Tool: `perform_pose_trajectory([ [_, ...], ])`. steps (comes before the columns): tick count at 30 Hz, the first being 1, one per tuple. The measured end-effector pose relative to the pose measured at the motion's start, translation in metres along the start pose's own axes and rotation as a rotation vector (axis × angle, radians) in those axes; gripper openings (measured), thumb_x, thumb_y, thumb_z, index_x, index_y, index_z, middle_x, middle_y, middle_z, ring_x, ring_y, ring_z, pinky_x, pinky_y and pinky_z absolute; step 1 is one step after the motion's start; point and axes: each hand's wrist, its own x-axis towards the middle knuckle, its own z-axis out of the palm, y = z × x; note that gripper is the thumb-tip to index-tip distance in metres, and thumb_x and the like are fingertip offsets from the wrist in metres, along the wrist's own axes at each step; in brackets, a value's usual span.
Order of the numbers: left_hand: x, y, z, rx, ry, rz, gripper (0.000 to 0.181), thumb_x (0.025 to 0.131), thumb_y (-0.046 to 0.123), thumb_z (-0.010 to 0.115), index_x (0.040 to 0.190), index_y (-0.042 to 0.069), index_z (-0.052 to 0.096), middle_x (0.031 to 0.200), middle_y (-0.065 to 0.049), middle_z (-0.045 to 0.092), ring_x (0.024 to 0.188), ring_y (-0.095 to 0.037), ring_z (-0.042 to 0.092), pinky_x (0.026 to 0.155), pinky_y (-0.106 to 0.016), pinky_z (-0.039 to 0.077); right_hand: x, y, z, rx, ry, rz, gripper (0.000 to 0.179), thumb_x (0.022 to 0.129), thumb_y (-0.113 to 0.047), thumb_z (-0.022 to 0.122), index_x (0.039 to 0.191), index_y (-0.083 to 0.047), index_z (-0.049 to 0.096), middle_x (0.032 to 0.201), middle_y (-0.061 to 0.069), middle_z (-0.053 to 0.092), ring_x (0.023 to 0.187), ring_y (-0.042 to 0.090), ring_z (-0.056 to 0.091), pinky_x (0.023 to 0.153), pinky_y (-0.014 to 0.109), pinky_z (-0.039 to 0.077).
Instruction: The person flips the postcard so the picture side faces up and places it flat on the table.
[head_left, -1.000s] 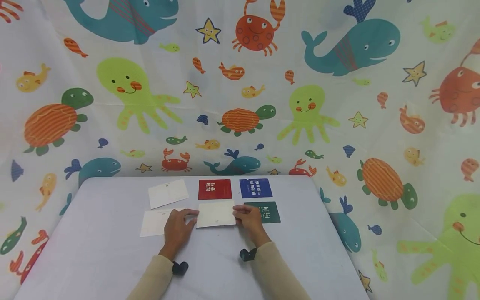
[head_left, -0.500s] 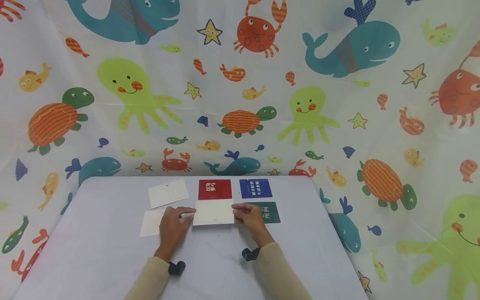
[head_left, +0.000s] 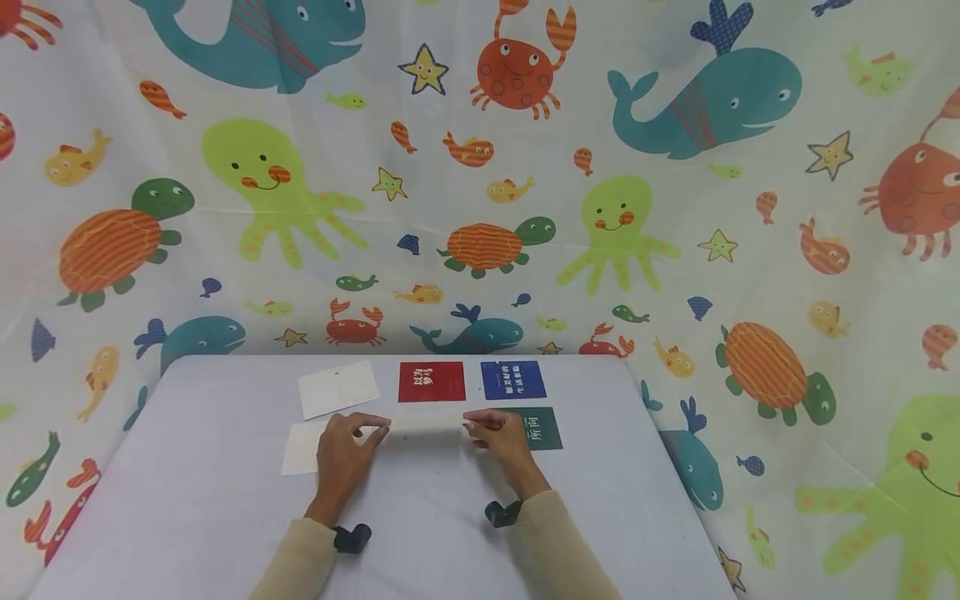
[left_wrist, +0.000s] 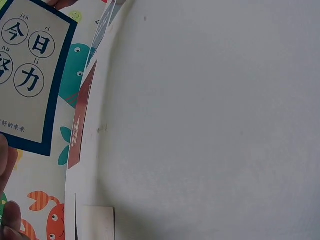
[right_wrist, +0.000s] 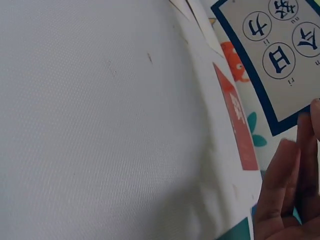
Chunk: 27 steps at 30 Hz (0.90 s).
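My left hand and right hand pinch opposite short edges of one card between thumb and fingers. The card is tipped up, so the head view shows it as a thin pale strip above the table. Its printed side faces the wrist cameras: a dark blue border and circled blue Chinese characters on cream, seen on the card in the left wrist view. In the right wrist view, fingertips meet the card's bordered edge. Behind it lies a red card with white characters.
Two pale cards lie at the left, an upper card and a lower card partly behind my left hand. At the right are a blue card and a green card, partly covered by my right hand. A sea-animal curtain hangs behind the white table.
The held card has tilted from showing its broad pale face to nearly edge-on. My left hand has shifted slightly left with it; the other cards stay put.
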Motion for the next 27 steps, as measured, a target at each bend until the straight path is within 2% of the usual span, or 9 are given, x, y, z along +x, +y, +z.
perform_pose_trajectory([
  [4, 0.0, 0.002, 0.0, -0.041, -0.019, -0.042, 0.018, 0.091, 0.014, 0.085, 0.108, 0.011, 0.083, 0.094, -0.01, 0.071, 0.093, -0.027, 0.058, 0.077, -0.037, 0.042, 0.0, 0.002, 0.001, -0.011, 0.023, -0.003, 0.016, 0.095, -0.017, 0.081, 0.11, -0.014, 0.081, 0.11, 0.004, 0.079, 0.099, 0.018, 0.073, 0.087, 0.031, 0.061],
  [7, 0.0, 0.003, 0.001, -0.071, -0.025, -0.064, 0.017, 0.093, 0.015, 0.083, 0.109, 0.011, 0.083, 0.099, -0.01, 0.075, 0.096, -0.026, 0.057, 0.081, -0.039, 0.042, 0.0, 0.005, 0.002, -0.002, 0.033, -0.015, 0.016, 0.094, -0.016, 0.081, 0.109, -0.013, 0.08, 0.111, 0.005, 0.077, 0.099, 0.018, 0.071, 0.089, 0.032, 0.062],
  [13, -0.001, 0.002, 0.003, -0.117, 0.014, -0.056, 0.012, 0.094, 0.016, 0.082, 0.106, 0.014, 0.08, 0.098, -0.008, 0.082, 0.092, -0.022, 0.056, 0.085, -0.038, 0.041, -0.002, 0.01, 0.01, 0.027, 0.065, -0.054, 0.014, 0.095, -0.014, 0.08, 0.109, -0.014, 0.079, 0.11, 0.005, 0.077, 0.098, 0.018, 0.072, 0.088, 0.033, 0.062],
  [18, -0.003, 0.003, 0.003, -0.131, 0.025, -0.085, 0.014, 0.094, 0.017, 0.082, 0.107, 0.012, 0.081, 0.096, -0.009, 0.081, 0.091, -0.022, 0.054, 0.083, -0.038, 0.038, -0.006, 0.013, 0.018, 0.03, 0.11, -0.075, 0.017, 0.097, -0.012, 0.076, 0.114, -0.017, 0.077, 0.106, 0.004, 0.077, 0.094, 0.018, 0.073, 0.084, 0.031, 0.062],
  [22, -0.004, 0.003, 0.003, -0.106, 0.002, -0.101, 0.019, 0.094, 0.019, 0.082, 0.112, 0.014, 0.082, 0.093, -0.008, 0.079, 0.09, -0.022, 0.052, 0.08, -0.038, 0.037, -0.009, 0.015, 0.023, 0.023, 0.156, -0.103, 0.024, 0.098, -0.008, 0.073, 0.119, -0.02, 0.074, 0.102, 0.004, 0.076, 0.09, 0.018, 0.072, 0.08, 0.031, 0.062],
  [27, -0.005, 0.001, 0.002, -0.068, -0.059, -0.102, 0.028, 0.09, 0.022, 0.085, 0.117, 0.017, 0.082, 0.089, -0.002, 0.077, 0.088, -0.02, 0.051, 0.076, -0.035, 0.037, -0.013, 0.016, 0.026, -0.006, 0.198, -0.134, 0.029, 0.098, -0.007, 0.073, 0.123, -0.021, 0.075, 0.103, 0.003, 0.075, 0.088, 0.017, 0.071, 0.078, 0.029, 0.062],
])
